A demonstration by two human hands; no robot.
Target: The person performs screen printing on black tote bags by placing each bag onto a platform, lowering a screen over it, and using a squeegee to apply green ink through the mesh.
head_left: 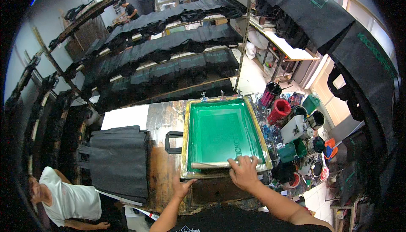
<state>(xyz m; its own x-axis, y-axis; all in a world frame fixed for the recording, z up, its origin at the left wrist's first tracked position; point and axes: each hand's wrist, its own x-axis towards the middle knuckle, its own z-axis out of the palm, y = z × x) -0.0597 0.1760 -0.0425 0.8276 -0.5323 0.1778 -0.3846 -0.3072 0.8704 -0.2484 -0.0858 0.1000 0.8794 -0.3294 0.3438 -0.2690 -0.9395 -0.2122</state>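
Note:
A screen-printing frame (184, 147) with worn yellowish edges lies on the table before me, its mesh covered in green ink (215, 130). Along its near edge rests a squeegee (208, 165) with a pale wooden handle. My right hand (246, 173) is closed over the right part of that squeegee. Just off the frame's near left corner is my left hand (182, 188), thumb spread from the fingers; whether it touches the frame I cannot tell. From under the frame's left side a black bag handle (173, 142) sticks out. Clamps (223, 94) stand at the far edge.
Left on the table lies a stack of black bags (118, 160). Ink containers, including a red bucket (279, 111) and a white jug (294, 129), crowd the right side. Racks of black bags (182, 41) rise behind. A person in white (72, 198) is at the lower left; others work farther back.

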